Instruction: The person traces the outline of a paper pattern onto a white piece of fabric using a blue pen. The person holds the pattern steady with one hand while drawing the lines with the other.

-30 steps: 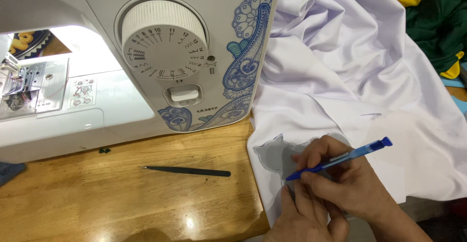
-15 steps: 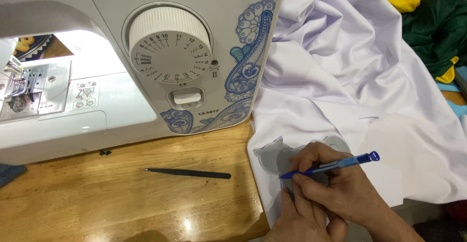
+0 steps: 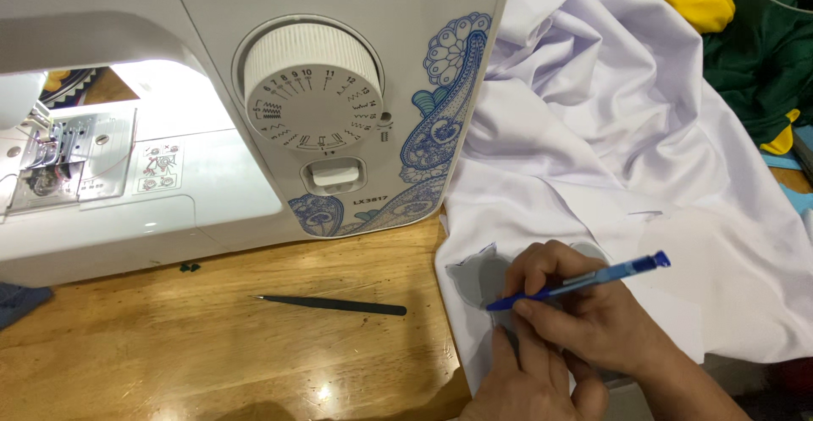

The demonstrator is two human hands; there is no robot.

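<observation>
Head view is looking down on the right hand [image 3: 584, 311], its fingers pinching a blue pen [image 3: 576, 283] whose tip is sitting on a grey patch [image 3: 478, 277] showing under the white cloth [image 3: 593, 158], near the front edge of the worktop [image 3: 212, 345]. The left hand [image 3: 517, 379] is lying just below, fingers pressed together flat on the cloth, pinning it beside the pen tip. To my eye, doing this well is asking for a steady anchor: keeping that left hand close to the tip so the thin cloth is not creeping, and keeping the pen strokes light and short along the patch outline. Black tweezers [image 3: 334, 305] are lying apart on the bare wood, in front of the white sewing machine [image 3: 254, 133]. Compared with a second ago, the pen is lying flatter, its cap end dipping lower, while the cloth and tweezers are staying put.
</observation>
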